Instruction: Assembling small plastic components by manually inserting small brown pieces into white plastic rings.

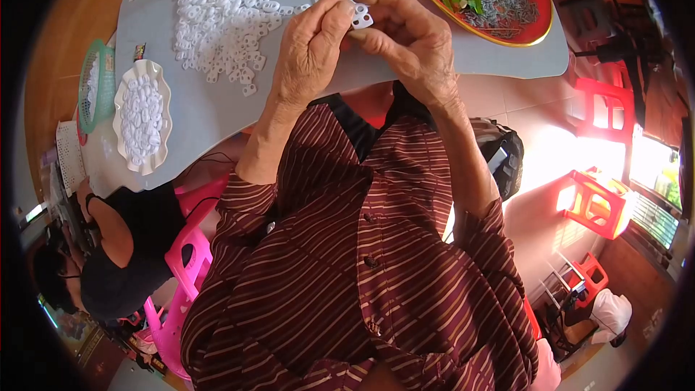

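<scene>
Fingers of the left hand (311, 47) and right hand (409, 40) pinch one small white plastic clip (360, 16) together above the grey worktop (217, 112), near the far loose pile of white clips (224, 14). Steady, even thumb pressure would probably serve best.

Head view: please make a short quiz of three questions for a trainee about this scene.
1. True or false: both hands hold one small white plastic piece.
2. Which dish holds the thin metal bits? A. white scalloped dish B. red tray C. green basket
3. What lies loose on the table, left of the left hand?

Key: 1 true. 2 B. 3 a heap of white pieces. The right hand pinches the same piece.
</scene>
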`<control>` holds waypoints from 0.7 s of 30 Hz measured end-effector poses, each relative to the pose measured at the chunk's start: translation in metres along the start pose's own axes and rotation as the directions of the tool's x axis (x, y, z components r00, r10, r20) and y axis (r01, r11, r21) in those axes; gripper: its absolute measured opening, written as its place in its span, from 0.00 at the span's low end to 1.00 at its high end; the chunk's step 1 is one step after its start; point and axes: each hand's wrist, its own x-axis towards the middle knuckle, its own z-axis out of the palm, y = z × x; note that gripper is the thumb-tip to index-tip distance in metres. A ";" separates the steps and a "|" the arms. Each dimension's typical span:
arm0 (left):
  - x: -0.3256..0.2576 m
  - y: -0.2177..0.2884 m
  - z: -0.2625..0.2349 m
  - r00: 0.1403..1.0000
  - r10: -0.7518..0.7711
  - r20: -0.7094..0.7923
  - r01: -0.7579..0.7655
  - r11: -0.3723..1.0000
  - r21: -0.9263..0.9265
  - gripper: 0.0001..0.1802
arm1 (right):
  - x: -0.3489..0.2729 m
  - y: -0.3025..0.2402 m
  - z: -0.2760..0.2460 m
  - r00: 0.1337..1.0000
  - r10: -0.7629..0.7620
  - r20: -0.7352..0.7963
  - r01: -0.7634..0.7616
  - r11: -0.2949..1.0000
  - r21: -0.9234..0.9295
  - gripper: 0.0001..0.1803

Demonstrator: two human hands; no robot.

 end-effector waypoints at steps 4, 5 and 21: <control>-0.001 -0.007 0.002 0.997 0.081 -0.014 -0.081 0.996 -0.041 0.17 | -0.001 -0.001 0.003 1.000 0.001 0.021 -0.003 0.998 0.066 0.15; -0.001 -0.007 0.002 0.996 0.092 -0.016 -0.093 0.995 -0.033 0.17 | -0.002 -0.002 0.002 1.000 0.008 0.020 -0.009 0.999 0.051 0.16; 0.007 -0.015 -0.004 0.979 0.197 0.042 -0.196 0.980 -0.031 0.18 | 0.001 0.003 0.001 0.993 -0.117 0.029 0.120 0.974 -0.194 0.14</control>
